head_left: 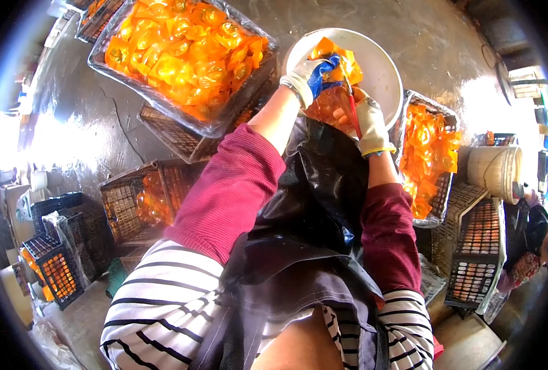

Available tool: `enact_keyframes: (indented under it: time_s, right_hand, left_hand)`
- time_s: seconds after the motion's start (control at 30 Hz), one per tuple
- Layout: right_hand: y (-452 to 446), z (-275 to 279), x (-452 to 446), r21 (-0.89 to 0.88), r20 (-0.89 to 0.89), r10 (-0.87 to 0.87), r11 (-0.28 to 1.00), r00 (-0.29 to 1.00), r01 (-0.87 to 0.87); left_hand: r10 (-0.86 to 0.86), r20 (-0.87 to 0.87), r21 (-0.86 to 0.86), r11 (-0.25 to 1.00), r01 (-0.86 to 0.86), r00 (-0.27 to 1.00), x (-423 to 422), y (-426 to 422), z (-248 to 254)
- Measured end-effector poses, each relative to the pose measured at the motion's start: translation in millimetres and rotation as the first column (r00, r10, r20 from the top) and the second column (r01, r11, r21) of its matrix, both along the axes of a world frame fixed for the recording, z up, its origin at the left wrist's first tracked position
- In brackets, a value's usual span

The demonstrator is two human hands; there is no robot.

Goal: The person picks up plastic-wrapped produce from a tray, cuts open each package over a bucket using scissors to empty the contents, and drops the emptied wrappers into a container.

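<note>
My left hand (311,77), in a white glove with blue fingers, is closed on an orange plastic bag (348,61) above a white bucket (386,55). Across from it, my right hand (371,120) wears a white glove with a yellow cuff edge. Its fingers are closed round a slim red-handled tool (353,108), whose narrow tip points up toward the bag; I cannot tell if it is a knife or scissors. Below both hands, more orange contents (329,108) show in the bucket, partly hidden by my hands.
A plastic-lined crate (193,120) heaped with orange bags stands at upper left on another crate (175,132). Another lined crate (449,166) of orange pieces is at right. Black crates (471,277), a pale bucket (496,169) and a person (530,240) are farther right.
</note>
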State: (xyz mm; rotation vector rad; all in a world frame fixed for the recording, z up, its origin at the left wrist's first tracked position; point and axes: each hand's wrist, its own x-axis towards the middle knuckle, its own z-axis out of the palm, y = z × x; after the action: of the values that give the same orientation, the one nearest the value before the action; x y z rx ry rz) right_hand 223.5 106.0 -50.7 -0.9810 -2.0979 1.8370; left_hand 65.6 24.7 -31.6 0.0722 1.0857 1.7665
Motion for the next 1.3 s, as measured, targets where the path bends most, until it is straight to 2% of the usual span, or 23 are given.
enact_keyframes:
  time_s: [0.1, 0.13, 0.2, 0.23, 0.33, 0.37, 0.43, 0.5, 0.53, 0.57, 0.6, 0.63, 0.67, 0.73, 0.8, 0.87, 0.9, 0.93, 1.03, 1.1, 1.23, 1.27, 1.3]
  right_hand:
    - [2.9, -16.9, 3.1, 0.213, -0.023, 0.002, 0.977, 1.000, 0.003]
    - [2.6, -22.0, 3.4, 0.295, -0.007, -0.007, 0.956, 1.000, 0.009]
    - [-0.6, -20.4, 2.1, 0.439, 0.094, -0.048, 0.899, 0.994, 0.002]
    - [-3.6, -16.1, 1.6, 0.489, 0.144, -0.075, 0.872, 0.987, -0.005]
    - [-19.3, 13.2, -1.0, 0.437, 0.265, -0.148, 0.899, 0.953, 0.018]
    - [-18.9, 16.0, -2.3, 0.351, 0.286, -0.152, 0.935, 0.946, 0.044]
    - [-13.0, 7.4, 3.8, 0.357, 0.193, -0.214, 0.924, 0.958, 0.135]
    - [-25.8, 31.7, 7.4, -0.101, 0.066, -0.301, 0.946, 0.951, 0.306]
    - [-11.0, 11.2, 10.2, 0.001, -0.109, -0.325, 0.945, 0.939, 0.327]
    - [4.1, -9.4, 12.8, 0.106, -0.277, -0.315, 0.929, 0.908, 0.355]
    - [13.0, -20.5, 11.9, -0.229, -0.374, -0.406, 0.912, 0.834, 0.341]
    - [2.3, 6.6, 11.9, -0.313, -0.398, -0.485, 0.870, 0.779, 0.381]
    - [-9.8, 38.3, 16.4, -0.395, -0.412, -0.565, 0.818, 0.715, 0.418]
    - [12.8, 26.6, 28.1, -0.423, -0.372, -0.616, 0.778, 0.695, 0.464]
    - [23.4, 24.8, 50.2, -0.676, -0.507, -0.627, 0.715, 0.591, 0.177]
    - [14.8, 38.2, 47.2, -0.771, -0.424, -0.781, 0.577, 0.459, 0.270]
    - [10.9, 43.4, 47.7, -0.762, -0.406, -0.779, 0.577, 0.477, 0.294]
    - [10.3, 44.8, 48.3, -0.750, -0.385, -0.778, 0.577, 0.496, 0.322]
    - [25.6, 25.4, 50.5, -0.677, -0.721, -0.540, 0.681, 0.435, -0.278]
    - [37.5, 18.5, 43.8, -0.623, -0.776, -0.433, 0.641, 0.458, -0.449]
    - [33.8, 27.1, 34.3, -0.722, -0.651, -0.510, 0.644, 0.562, -0.251]
    - [31.8, 30.0, 32.8, -0.769, -0.563, -0.588, 0.631, 0.581, -0.106]
    - [28.0, 32.0, 28.5, -0.763, -0.498, -0.648, 0.643, 0.577, 0.063]
  left_hand:
    - [-0.069, -0.290, -0.269, 0.963, -0.012, 0.954, 5.4, -6.4, 21.7]
    - [-0.249, -0.535, -0.413, 0.911, 0.007, 0.807, 2.1, -3.4, 12.9]
    - [-0.598, -0.749, -0.644, 0.758, -0.105, 0.287, -8.4, 4.3, -9.1]
    - [-0.509, -0.684, -0.660, 0.737, -0.145, 0.522, -1.7, 8.3, -1.9]
    - [-0.145, -0.809, -0.386, 0.862, -0.328, 0.570, 19.9, -5.9, 19.0]
    - [-0.243, -0.777, -0.480, 0.825, -0.297, 0.581, 18.1, -5.4, 19.0]
    - [-0.338, -0.804, -0.495, 0.836, -0.237, 0.489, 13.9, -2.7, 11.5]
    - [-0.342, -0.838, -0.459, 0.863, -0.211, 0.426, 13.3, -19.3, 23.1]
    - [-0.314, -0.935, -0.354, 0.865, -0.355, 0.166, -0.2, -5.7, -11.1]
    - [-0.263, -0.906, -0.361, 0.890, -0.278, 0.332, -6.0, -22.5, 17.6]
    - [-0.220, -0.842, -0.352, 0.916, -0.193, 0.492, -7.3, -38.4, 45.1]
    - [-0.104, -0.602, -0.278, 0.957, -0.086, 0.792, -24.9, -38.0, 40.0]
    - [0.043, -0.567, -0.236, 0.948, -0.212, 0.823, -35.8, -46.0, 45.6]
    - [0.181, -0.647, -0.146, 0.924, -0.352, 0.741, -65.5, -64.7, 43.6]
    - [0.094, -0.738, -0.275, 0.862, -0.425, 0.668, -84.4, -93.3, 51.0]
    - [-0.109, -0.781, -0.487, 0.721, -0.492, 0.614, -92.9, -119.6, 61.9]
    - [-0.108, -0.917, -0.333, 0.735, -0.590, 0.384, -141.5, -114.7, -22.3]
    - [-0.305, -0.882, -0.466, 0.682, -0.563, 0.360, -143.3, -120.0, -22.9]
    - [-0.547, -0.736, -0.677, 0.615, -0.403, 0.399, -161.9, -104.0, -43.1]
    - [-0.602, -0.729, -0.674, 0.546, -0.497, 0.326, -162.6, -80.9, -63.7]
    - [-0.711, -0.516, -0.848, 0.347, -0.400, 0.477, -174.1, -58.4, -49.2]
    - [-0.781, -0.497, -0.854, 0.360, -0.377, 0.379, -174.5, -62.8, -37.9]
    - [-0.608, -0.586, -0.805, 0.511, -0.300, 0.536, -186.7, -72.3, -57.3]
